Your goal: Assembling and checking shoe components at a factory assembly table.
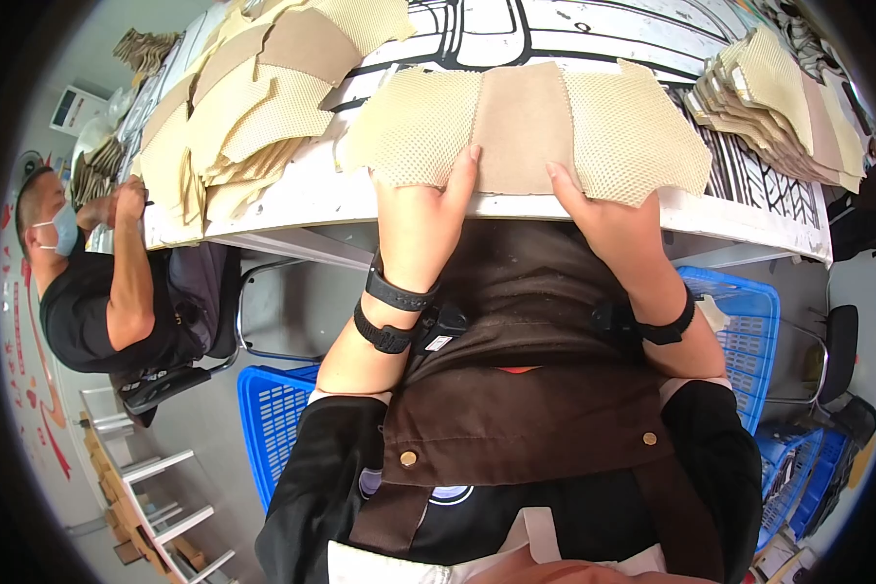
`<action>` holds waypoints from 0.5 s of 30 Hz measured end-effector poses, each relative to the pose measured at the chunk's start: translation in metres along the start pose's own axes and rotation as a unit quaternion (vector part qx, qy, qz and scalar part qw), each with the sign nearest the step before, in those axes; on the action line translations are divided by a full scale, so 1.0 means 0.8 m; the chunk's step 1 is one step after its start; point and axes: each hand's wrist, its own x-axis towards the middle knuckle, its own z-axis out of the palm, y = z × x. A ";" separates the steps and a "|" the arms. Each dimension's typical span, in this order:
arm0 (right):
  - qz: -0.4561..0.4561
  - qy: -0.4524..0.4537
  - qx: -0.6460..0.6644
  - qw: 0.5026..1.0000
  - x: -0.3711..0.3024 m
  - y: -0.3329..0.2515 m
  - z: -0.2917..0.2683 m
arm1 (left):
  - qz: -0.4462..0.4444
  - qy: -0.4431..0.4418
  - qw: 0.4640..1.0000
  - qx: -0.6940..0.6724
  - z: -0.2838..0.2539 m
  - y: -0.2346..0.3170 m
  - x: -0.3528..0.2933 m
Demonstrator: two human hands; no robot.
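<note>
Mesh panel point(526, 115), likely light and pliable, is being gripped by fingers of left hand point(420, 212) and right hand point(613, 222), suitably flanking brown strip point(523, 138).

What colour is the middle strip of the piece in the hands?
The middle strip is plain brownish tan, best seen in the head view.

Bare left hand point(421, 209) and bare right hand point(610, 216) pinching, thumbs point(464, 177) uppermost
Bare left forearm point(358, 368) slants toward one o'clock, bare right forearm point(693, 356) toward eleven; other fingers hidden.
</note>
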 end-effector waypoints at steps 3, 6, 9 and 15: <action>0.012 -0.001 0.017 1.000 -0.001 0.000 0.001 | -0.011 -0.005 1.000 -0.002 0.000 0.002 0.000; -0.009 0.005 0.000 1.000 0.001 0.000 -0.002 | -0.030 -0.011 0.999 -0.033 0.001 0.007 0.001; -0.036 0.002 -0.041 0.998 0.005 -0.001 -0.005 | -0.014 0.002 1.000 -0.018 0.004 0.005 0.001; -0.067 0.015 -0.071 0.995 0.008 -0.001 -0.005 | -0.011 -0.006 1.000 -0.020 0.001 0.005 0.002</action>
